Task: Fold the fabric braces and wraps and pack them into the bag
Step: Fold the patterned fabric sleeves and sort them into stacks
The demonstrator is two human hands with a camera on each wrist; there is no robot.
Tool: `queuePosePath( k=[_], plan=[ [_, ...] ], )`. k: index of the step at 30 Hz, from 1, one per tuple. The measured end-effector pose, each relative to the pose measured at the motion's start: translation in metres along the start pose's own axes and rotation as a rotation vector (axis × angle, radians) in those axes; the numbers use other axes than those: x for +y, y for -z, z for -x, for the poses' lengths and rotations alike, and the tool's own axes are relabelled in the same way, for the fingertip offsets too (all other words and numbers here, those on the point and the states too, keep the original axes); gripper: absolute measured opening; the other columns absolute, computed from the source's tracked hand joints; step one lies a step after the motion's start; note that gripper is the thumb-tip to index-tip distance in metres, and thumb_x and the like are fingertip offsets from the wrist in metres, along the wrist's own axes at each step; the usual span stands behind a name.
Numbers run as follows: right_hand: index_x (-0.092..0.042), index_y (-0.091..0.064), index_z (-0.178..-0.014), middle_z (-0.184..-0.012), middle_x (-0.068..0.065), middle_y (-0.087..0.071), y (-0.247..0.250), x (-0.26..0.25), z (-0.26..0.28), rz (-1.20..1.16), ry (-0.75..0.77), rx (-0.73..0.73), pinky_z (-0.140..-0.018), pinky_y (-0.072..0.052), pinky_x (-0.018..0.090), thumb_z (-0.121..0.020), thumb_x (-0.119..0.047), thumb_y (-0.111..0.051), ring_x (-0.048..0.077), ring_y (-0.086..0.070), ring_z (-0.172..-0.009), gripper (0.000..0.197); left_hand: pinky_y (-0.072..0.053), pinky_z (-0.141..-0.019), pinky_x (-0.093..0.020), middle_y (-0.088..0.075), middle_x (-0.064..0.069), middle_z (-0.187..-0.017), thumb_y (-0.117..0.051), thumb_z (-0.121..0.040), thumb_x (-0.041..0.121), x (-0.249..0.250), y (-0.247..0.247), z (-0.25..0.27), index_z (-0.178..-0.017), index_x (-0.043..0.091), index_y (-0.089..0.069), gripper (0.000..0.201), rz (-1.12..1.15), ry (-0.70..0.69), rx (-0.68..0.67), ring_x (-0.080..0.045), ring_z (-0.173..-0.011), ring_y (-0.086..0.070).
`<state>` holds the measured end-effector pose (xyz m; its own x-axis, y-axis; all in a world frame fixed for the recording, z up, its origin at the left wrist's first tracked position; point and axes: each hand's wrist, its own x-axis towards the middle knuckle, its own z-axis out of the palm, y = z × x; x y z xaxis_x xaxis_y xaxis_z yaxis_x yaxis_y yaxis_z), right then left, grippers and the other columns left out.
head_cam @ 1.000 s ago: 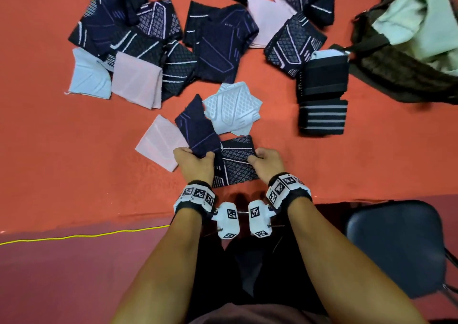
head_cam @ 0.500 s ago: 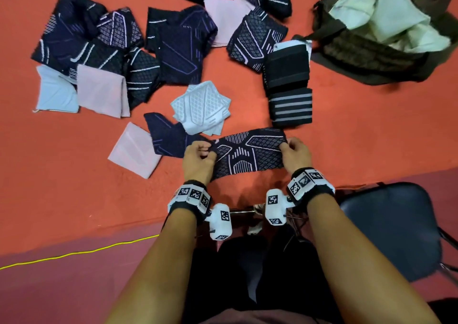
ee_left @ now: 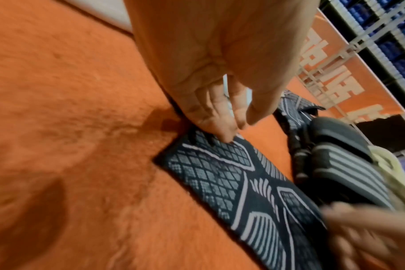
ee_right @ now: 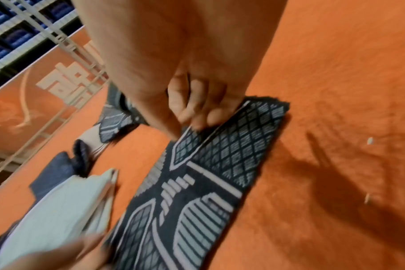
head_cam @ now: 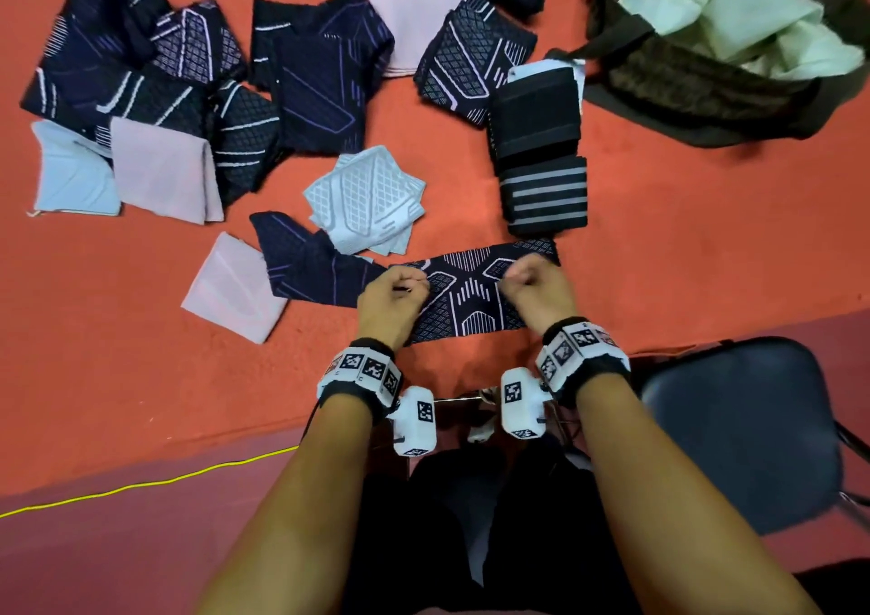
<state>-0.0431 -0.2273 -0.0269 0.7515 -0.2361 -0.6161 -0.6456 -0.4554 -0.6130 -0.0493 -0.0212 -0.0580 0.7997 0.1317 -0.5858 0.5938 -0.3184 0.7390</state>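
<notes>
Patterned brace [head_cam: 466, 294] lies flat on the orange table [head_cam: 659, 247], before the person. Left hand [head_cam: 390, 301] and right hand [head_cam: 536, 292] each pinch its fabric. Bag [head_cam: 682, 82] sits far right.

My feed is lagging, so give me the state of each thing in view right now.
Patterned brace: spread flat on the orange cloth, not yet folded.
Left hand: fingers curled, pinching the brace's left part.
Right hand: pinching the brace's far edge.
Bag: open, pale fabric inside.
Striped black wraps: folded, stacked beside the bag.
White brace: folded.
</notes>
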Motion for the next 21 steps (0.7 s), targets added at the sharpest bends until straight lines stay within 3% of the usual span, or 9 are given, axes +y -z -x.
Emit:
queuePosePath(
  k=[2,5,7,9,12,15,17,19,21],
  plan=[
    [-0.028,-0.065,-0.084,-0.085,-0.01,-0.068,-0.023,-0.006,0.003,0.024,0.056,-0.172,-0.08,-0.051,0.028,-0.086,-0.014,-0.067,0.01,-0.067,-0.084,0.015,-0.049,-0.072,-0.011,-0.067,0.005,-0.09,-0.072,-0.086,0.012,0.003,-0.012,-0.001,-0.095,0.022,-0.07,0.014,-0.066,-0.041,-0.059,-0.004,-0.072,-0.06],
    [-0.025,-0.066,-0.107,-0.095,-0.006,-0.069,-0.054,-0.005,0.01,0.006,0.07,-0.313,-0.089,-0.052,0.03,-0.086,-0.009,-0.066,0.012,-0.065,-0.093,0.026,-0.048,-0.076,-0.015,-0.063,-0.002,-0.095,-0.072,-0.08,-0.002,-0.006,-0.017,0.002,-0.098,0.02,-0.069,0.028,-0.097,-0.092,-0.086,-0.005,-0.07,-0.056],
    [-0.023,-0.062,-0.115,-0.096,-0.008,-0.069,-0.056,0.002,0.01,0.01,0.042,-0.256,-0.088,-0.052,0.028,-0.087,-0.005,-0.063,0.012,-0.064,-0.093,0.033,-0.046,-0.072,-0.018,-0.06,-0.004,-0.087,-0.072,-0.078,-0.004,-0.013,-0.012,0.004,-0.098,0.021,-0.066,0.032,-0.12,-0.074,-0.036,-0.007,-0.064,-0.053],
    [-0.026,-0.061,-0.114,-0.09,-0.013,-0.068,-0.044,0.01,0.007,0.043,0.011,-0.106,-0.085,-0.051,0.029,-0.086,-0.007,-0.061,0.014,-0.066,-0.091,0.034,-0.046,-0.073,-0.026,-0.056,0.001,-0.077,-0.074,-0.078,0.001,-0.017,-0.002,0.005,-0.1,0.024,-0.061,0.034,-0.145,-0.037,0.016,-0.011,-0.065,-0.052],
    [-0.024,-0.059,-0.116,-0.09,-0.01,-0.065,-0.022,0.022,-0.002,0.057,-0.028,0.041,-0.085,-0.049,0.03,-0.087,-0.007,-0.06,0.018,-0.065,-0.091,0.033,-0.049,-0.081,-0.033,-0.054,0.002,-0.085,-0.08,-0.074,0.008,-0.017,0.01,0.005,-0.106,0.024,-0.056,0.043,-0.195,-0.046,0.104,-0.012,-0.075,-0.053],
    [-0.026,-0.059,-0.118,-0.094,-0.004,-0.066,-0.012,0.028,-0.008,0.073,-0.006,0.007,-0.089,-0.053,0.039,-0.086,-0.006,-0.062,0.02,-0.064,-0.093,0.038,-0.048,-0.097,-0.035,-0.051,-0.009,-0.115,-0.083,-0.071,0.016,-0.013,0.004,0.007,-0.131,0.016,-0.051,0.068,-0.26,-0.036,0.149,-0.02,-0.1,-0.055],
    [-0.03,-0.059,-0.125,-0.096,-0.007,-0.066,-0.014,0.026,-0.007,0.065,0.016,-0.068,-0.089,-0.051,0.033,-0.087,-0.007,-0.063,0.016,-0.063,-0.096,0.044,-0.045,-0.104,-0.035,-0.049,-0.011,-0.125,-0.083,-0.073,0.019,-0.01,-0.003,0.008,-0.143,0.014,-0.045,0.079,-0.278,-0.006,0.152,-0.024,-0.112,-0.055],
    [-0.032,-0.057,-0.133,-0.103,-0.01,-0.065,-0.019,0.019,-0.003,0.062,0.053,-0.149,-0.087,-0.047,0.026,-0.088,-0.009,-0.063,0.011,-0.061,-0.099,0.05,-0.044,-0.098,-0.026,-0.057,-0.005,-0.126,-0.081,-0.078,0.021,-0.004,-0.007,0.009,-0.142,0.012,-0.044,0.074,-0.227,0.056,0.131,-0.02,-0.111,-0.058],
    [-0.032,-0.053,-0.138,-0.109,-0.011,-0.063,-0.025,0.012,0.001,0.073,0.063,-0.19,-0.089,-0.049,0.028,-0.089,-0.01,-0.063,0.01,-0.06,-0.101,0.055,-0.042,-0.086,-0.02,-0.064,-0.001,-0.118,-0.079,-0.082,0.026,-0.002,-0.006,0.009,-0.132,0.011,-0.049,0.06,-0.21,0.112,0.079,-0.017,-0.103,-0.06]
  ],
)
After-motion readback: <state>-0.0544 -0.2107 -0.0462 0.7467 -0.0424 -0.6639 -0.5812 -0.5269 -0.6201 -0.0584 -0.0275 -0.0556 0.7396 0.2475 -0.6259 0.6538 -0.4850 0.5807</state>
